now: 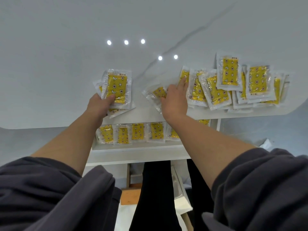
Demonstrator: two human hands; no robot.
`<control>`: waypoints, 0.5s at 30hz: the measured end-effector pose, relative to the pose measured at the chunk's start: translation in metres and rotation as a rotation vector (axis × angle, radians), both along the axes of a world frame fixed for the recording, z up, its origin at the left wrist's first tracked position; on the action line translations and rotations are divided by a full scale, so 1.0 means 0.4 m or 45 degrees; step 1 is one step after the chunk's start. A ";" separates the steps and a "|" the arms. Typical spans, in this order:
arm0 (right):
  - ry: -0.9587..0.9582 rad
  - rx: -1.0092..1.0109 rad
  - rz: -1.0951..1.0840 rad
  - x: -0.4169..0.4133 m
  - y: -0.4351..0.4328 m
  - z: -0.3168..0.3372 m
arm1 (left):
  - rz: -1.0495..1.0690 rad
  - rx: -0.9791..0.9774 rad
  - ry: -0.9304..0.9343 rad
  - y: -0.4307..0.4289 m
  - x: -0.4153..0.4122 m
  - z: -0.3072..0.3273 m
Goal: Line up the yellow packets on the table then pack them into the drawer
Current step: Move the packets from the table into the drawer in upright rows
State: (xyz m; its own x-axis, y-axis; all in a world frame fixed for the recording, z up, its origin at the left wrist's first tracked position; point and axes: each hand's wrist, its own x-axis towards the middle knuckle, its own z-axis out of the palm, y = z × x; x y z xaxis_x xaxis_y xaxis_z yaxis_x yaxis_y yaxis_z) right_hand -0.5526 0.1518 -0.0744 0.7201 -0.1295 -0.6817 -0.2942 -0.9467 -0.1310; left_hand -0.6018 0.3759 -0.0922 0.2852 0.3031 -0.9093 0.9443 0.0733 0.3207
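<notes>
On the counter (pixel 66 80) your left grip (pixel 100 105) clasps a small stack of packets (pixel 116 87), your right grip (pixel 175 100) rests flat-fingered on the loose pile (pixel 233 84), and with one row (pixel 138 132) already in the drawer (pixel 141 148), plenty are left to pack.

The place reads as a plain indoor room, a home or an office; which of the two cannot be told. A glossy white table (pixel 150 22) with a grey marble-like vein (pixel 183 39) mirrors five round ceiling spotlights (pixel 126 42). Under its front edge a white drawer (pixel 133 148) stands open, with pale grey floor (pixel 250 129) beside it. Many identical yellow packets (pixel 230 72) lie on the top.
</notes>
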 end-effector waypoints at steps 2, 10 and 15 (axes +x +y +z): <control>-0.012 0.060 -0.029 0.004 0.011 0.001 | -0.015 -0.005 -0.006 0.004 -0.002 -0.003; -0.231 0.136 -0.203 0.017 -0.003 0.014 | 0.062 -0.001 -0.039 0.013 -0.014 0.003; -0.107 0.048 -0.049 0.009 -0.004 -0.011 | 0.103 -0.012 -0.055 0.001 -0.012 0.009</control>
